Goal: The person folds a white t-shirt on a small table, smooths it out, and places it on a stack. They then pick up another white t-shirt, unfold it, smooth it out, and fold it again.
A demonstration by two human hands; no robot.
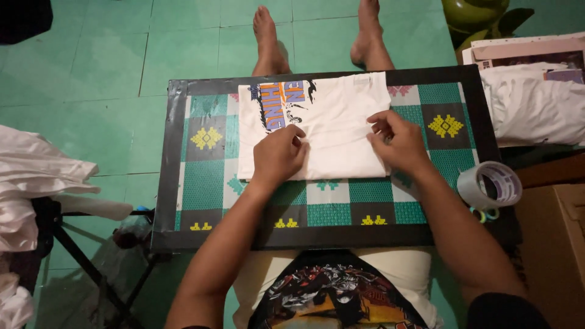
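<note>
The person sits on the green tiled floor (103, 73) with legs stretched out under a low board (177, 183) that has a black border and a green, white and black checked top with yellow motifs. A folded white T-shirt (332, 116) lies on the far half of that board, its printed design in orange, blue and black showing at the upper left corner of the fold.

The left hand (279, 155) rests palm down on the shirt's near edge, fingers curled in and bunched against the cloth; it looks to be pinching the fabric, though I cannot tell how firm the grip is. The right hand (396, 141) sits on the shirt's right-hand part, fingers bent and pressed together on the cloth near the folded edge, more closed than open.

A roll of clear packing tape (490, 184) stands on edge at the board's right border, just beside the right forearm. Beyond it, to the right, a white bundle (536, 103) lies on a flat cardboard box. To the left, pale cloth (36, 183) is heaped on a black folding stand (91, 268). A green rounded object (472, 12) sits at the top right, partly cut off
</note>
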